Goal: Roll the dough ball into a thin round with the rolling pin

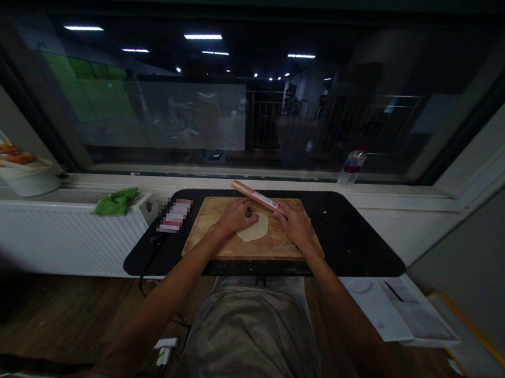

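Observation:
A flat, roundish sheet of dough (254, 231) lies on a wooden cutting board (206, 220). My left hand (235, 215) is at the dough's upper left edge, its fingers curled and the thumb pointing inward, pinching the rim. A wooden rolling pin (244, 189) with a white and red label rests at a slant across the far part of the board, its far left end free. My right hand (294, 222) is wrapped over the pin's right end, which the fingers hide. The thumb reaches in near the dough's right side.
Under the board is a black table (355, 242) with small white crumbs. A blurred-out phone-like item (175, 216) lies left of the board. On the sill stands a plastic bottle (351, 168). A green cloth (116, 201) lies on the white radiator (70, 242); papers (397, 309) sit lower right.

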The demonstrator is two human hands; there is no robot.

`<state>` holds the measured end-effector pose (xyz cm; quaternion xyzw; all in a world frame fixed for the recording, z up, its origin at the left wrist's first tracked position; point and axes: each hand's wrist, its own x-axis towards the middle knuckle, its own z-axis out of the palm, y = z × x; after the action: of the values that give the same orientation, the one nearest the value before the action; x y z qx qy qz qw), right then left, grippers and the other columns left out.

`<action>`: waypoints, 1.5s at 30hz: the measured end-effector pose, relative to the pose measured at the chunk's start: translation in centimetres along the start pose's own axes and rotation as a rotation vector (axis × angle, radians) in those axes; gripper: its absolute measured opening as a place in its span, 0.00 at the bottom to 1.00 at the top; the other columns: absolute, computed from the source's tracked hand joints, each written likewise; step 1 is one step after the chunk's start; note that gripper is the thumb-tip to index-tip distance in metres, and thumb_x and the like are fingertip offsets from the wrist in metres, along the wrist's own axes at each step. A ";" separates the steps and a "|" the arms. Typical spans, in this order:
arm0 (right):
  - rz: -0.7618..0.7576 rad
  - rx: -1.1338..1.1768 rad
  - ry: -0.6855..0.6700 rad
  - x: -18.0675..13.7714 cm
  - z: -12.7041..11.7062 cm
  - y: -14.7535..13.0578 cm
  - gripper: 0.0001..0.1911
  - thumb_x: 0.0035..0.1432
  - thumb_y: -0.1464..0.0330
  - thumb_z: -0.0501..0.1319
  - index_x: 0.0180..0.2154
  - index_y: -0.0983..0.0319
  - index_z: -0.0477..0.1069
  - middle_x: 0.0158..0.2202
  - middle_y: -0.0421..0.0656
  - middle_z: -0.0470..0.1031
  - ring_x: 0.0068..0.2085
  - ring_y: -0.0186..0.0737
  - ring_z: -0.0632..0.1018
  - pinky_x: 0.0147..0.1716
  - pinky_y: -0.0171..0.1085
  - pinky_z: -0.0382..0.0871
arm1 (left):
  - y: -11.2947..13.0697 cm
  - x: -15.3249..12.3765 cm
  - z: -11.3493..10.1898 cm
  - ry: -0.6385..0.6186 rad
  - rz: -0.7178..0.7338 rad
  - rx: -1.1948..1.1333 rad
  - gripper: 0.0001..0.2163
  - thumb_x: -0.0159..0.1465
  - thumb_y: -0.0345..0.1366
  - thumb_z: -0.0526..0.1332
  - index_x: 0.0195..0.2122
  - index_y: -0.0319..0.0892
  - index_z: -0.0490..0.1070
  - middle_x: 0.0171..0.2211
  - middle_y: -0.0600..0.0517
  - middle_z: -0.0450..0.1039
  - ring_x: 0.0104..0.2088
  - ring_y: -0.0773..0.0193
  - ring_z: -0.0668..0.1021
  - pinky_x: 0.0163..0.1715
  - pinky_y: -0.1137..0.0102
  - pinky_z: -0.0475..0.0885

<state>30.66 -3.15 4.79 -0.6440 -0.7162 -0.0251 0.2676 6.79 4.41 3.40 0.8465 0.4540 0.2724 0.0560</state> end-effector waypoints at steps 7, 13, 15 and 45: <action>0.009 -0.002 -0.002 -0.1 -0.2 -0.4 0.23 0.82 0.61 0.63 0.73 0.51 0.78 0.70 0.47 0.83 0.68 0.55 0.82 0.68 0.50 0.76 | 1.3 -1.1 -2.2 -0.110 -0.150 0.117 0.10 0.74 0.43 0.69 0.45 0.42 0.84 0.51 0.38 0.87 0.53 0.43 0.87 0.55 0.57 0.78; 0.010 -0.012 0.003 -0.1 -0.2 -0.5 0.23 0.82 0.61 0.63 0.72 0.52 0.79 0.70 0.47 0.83 0.67 0.55 0.82 0.68 0.51 0.77 | 0.5 -1.0 -4.2 -0.333 -0.088 0.054 0.21 0.75 0.56 0.68 0.50 0.42 0.85 0.51 0.39 0.88 0.53 0.43 0.87 0.55 0.58 0.79; 0.008 -0.004 0.005 -0.1 -0.3 -0.5 0.23 0.81 0.62 0.64 0.72 0.51 0.79 0.70 0.46 0.83 0.67 0.54 0.82 0.68 0.50 0.77 | 0.3 -0.9 -4.4 -0.390 0.025 -0.030 0.27 0.71 0.60 0.71 0.59 0.43 0.83 0.62 0.39 0.85 0.63 0.41 0.84 0.64 0.56 0.77; 0.008 0.022 0.001 0.0 -0.1 -0.3 0.22 0.81 0.63 0.64 0.71 0.54 0.79 0.70 0.48 0.83 0.68 0.54 0.81 0.69 0.50 0.75 | 2.5 -1.5 -0.7 -0.144 -0.062 0.033 0.29 0.68 0.62 0.75 0.57 0.42 0.83 0.64 0.34 0.83 0.67 0.30 0.80 0.69 0.45 0.74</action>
<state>30.42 -3.21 4.97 -0.6439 -0.7138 -0.0169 0.2751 7.62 1.72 4.22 0.8502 0.4793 0.2014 0.0832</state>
